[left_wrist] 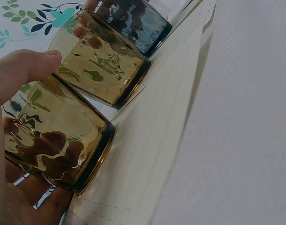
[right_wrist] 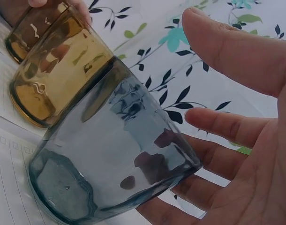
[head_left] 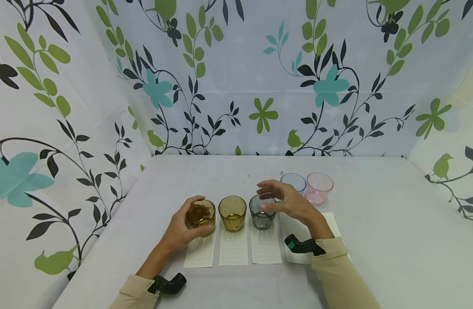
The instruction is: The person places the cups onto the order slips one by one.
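My left hand (head_left: 186, 225) curves round the leftmost amber glass (left_wrist: 54, 136), its thumb across the near side and its fingers behind. That glass stands upright on a paper strip. Just right of it is a second amber glass (head_left: 232, 213), near the left thumb. A grey-blue tinted glass (right_wrist: 110, 154) stands third in the row. My right hand (head_left: 288, 204) is spread about its right side; in the right wrist view the thumb stands well apart from the glass and the fingers reach behind its rim. Whether those fingers touch it I cannot tell.
Lined paper strips (head_left: 233, 251) lie under the row of glasses, with another sheet (head_left: 331, 223) partly beneath the right forearm. Behind the right hand stand a clear blue-rimmed glass (head_left: 292, 178) and a pink glass (head_left: 319, 189). A patterned curtain (head_left: 228, 86) encloses the white table (head_left: 383, 240).
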A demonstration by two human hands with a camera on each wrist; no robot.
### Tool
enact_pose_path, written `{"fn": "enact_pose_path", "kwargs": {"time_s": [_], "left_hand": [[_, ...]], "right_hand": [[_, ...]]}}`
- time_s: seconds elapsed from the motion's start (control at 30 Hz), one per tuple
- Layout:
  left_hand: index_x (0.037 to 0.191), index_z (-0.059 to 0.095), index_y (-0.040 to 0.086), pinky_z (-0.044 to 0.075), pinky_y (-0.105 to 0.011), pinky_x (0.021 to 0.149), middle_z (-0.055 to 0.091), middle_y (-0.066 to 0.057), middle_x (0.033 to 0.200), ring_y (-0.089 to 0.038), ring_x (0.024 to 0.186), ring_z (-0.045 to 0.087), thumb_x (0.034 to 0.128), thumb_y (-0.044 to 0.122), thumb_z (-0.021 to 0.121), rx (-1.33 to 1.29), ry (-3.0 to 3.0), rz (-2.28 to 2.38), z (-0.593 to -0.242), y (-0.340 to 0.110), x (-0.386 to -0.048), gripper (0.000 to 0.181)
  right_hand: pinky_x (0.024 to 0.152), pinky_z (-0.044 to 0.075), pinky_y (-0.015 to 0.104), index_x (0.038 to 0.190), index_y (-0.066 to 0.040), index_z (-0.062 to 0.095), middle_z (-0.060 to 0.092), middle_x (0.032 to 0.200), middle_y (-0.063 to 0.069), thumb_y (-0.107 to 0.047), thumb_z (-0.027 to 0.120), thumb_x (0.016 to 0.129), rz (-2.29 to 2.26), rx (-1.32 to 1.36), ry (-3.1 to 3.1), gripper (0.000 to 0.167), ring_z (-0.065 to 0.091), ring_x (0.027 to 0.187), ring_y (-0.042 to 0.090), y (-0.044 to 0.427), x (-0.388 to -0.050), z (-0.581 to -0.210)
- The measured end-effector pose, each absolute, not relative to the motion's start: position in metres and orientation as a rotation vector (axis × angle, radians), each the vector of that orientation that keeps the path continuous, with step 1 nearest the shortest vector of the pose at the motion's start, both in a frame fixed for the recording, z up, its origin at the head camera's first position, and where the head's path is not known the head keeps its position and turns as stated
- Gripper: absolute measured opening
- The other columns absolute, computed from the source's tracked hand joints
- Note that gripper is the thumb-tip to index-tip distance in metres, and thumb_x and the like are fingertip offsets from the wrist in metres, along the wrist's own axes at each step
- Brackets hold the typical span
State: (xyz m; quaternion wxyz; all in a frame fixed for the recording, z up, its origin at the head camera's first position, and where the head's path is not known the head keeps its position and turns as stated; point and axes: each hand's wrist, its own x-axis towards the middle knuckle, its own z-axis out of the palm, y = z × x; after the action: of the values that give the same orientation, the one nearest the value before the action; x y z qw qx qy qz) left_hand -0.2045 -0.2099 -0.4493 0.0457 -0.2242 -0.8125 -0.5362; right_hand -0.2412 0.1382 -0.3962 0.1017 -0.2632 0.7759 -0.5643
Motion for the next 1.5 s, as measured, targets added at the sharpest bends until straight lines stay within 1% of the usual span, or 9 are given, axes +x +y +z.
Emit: {"fn": "enact_pose_path", "kwargs": {"time_s": [0.17, 0.3, 0.53, 0.77, 0.97, 1.13, 1.33, 1.5], "left_hand": [[0.149, 0.043, 0.027, 0.05, -0.045, 0.098, 0.059, -0.012, 0.131, -0.031, 0.116, 0.061, 0.0819, 0.017, 0.084, -0.68, -2.481, -1.633, -0.449, -0.21, -0.204, 0.079], [0.149, 0.043, 0.027, 0.05, -0.046, 0.099, 0.059, -0.012, 0.131, -0.032, 0.117, 0.061, 0.0821, 0.018, 0.084, -0.677, -2.482, -1.636, -0.449, -0.209, -0.204, 0.079], [0.149, 0.043, 0.028, 0.049, -0.048, 0.1, 0.059, -0.012, 0.13, -0.03, 0.117, 0.06, 0.0826, 0.018, 0.084, -0.669, -2.488, -1.651, -0.449, -0.209, -0.204, 0.078], [0.148, 0.043, 0.029, 0.049, -0.049, 0.099, 0.059, -0.011, 0.13, -0.031, 0.116, 0.061, 0.0823, 0.019, 0.084, -0.667, -2.489, -1.647, -0.449, -0.21, -0.204, 0.078], [0.148, 0.043, 0.029, 0.05, -0.046, 0.099, 0.059, -0.012, 0.13, -0.031, 0.116, 0.061, 0.0825, 0.019, 0.084, -0.679, -2.483, -1.661, -0.45, -0.21, -0.205, 0.078], [0.148, 0.043, 0.028, 0.05, -0.044, 0.099, 0.06, -0.012, 0.129, -0.031, 0.116, 0.061, 0.0823, 0.019, 0.084, -0.676, -2.483, -1.659, -0.449, -0.21, -0.204, 0.078], [0.149, 0.043, 0.03, 0.049, -0.046, 0.099, 0.059, -0.012, 0.131, -0.031, 0.117, 0.061, 0.0826, 0.02, 0.084, -0.665, -2.491, -1.663, -0.449, -0.21, -0.204, 0.078], [0.148, 0.043, 0.03, 0.05, -0.045, 0.099, 0.059, -0.012, 0.13, -0.031, 0.116, 0.061, 0.0822, 0.019, 0.084, -0.67, -2.481, -1.663, -0.449, -0.209, -0.204, 0.078]], "right_hand": [[0.109, 0.038, 0.062, 0.144, -0.008, 0.051, 0.058, 0.14, 0.017, -0.022, 0.078, 0.087, -1.676, -0.807, 2.296, 0.064, 0.053, 0.133, 0.038, 0.139, -0.241, -0.394], [0.108, 0.04, 0.061, 0.144, -0.007, 0.051, 0.059, 0.139, 0.017, -0.024, 0.079, 0.087, -1.691, -0.823, 2.296, 0.066, 0.053, 0.132, 0.038, 0.14, -0.241, -0.393], [0.109, 0.039, 0.062, 0.144, -0.009, 0.051, 0.059, 0.139, 0.016, -0.021, 0.079, 0.088, -1.694, -0.835, 2.312, 0.064, 0.054, 0.132, 0.037, 0.14, -0.239, -0.389], [0.108, 0.041, 0.061, 0.144, -0.009, 0.051, 0.059, 0.139, 0.015, -0.025, 0.08, 0.088, -1.71, -0.855, 2.309, 0.066, 0.055, 0.131, 0.037, 0.141, -0.239, -0.388], [0.107, 0.041, 0.062, 0.145, -0.008, 0.05, 0.059, 0.139, 0.016, -0.024, 0.078, 0.089, -1.728, -0.873, 2.334, 0.065, 0.054, 0.131, 0.04, 0.144, -0.239, -0.386], [0.105, 0.045, 0.057, 0.145, -0.008, 0.05, 0.058, 0.141, 0.016, -0.021, 0.078, 0.089, -1.749, -0.872, 2.334, 0.064, 0.053, 0.132, 0.041, 0.145, -0.238, -0.384], [0.101, 0.05, 0.052, 0.145, -0.006, 0.05, 0.057, 0.142, 0.017, -0.017, 0.077, 0.09, -1.786, -0.893, 2.321, 0.063, 0.052, 0.132, 0.043, 0.146, -0.239, -0.384], [0.104, 0.046, 0.056, 0.145, -0.006, 0.05, 0.057, 0.142, 0.017, -0.017, 0.077, 0.089, -1.792, -0.894, 2.338, 0.062, 0.053, 0.132, 0.041, 0.146, -0.239, -0.383]]}}
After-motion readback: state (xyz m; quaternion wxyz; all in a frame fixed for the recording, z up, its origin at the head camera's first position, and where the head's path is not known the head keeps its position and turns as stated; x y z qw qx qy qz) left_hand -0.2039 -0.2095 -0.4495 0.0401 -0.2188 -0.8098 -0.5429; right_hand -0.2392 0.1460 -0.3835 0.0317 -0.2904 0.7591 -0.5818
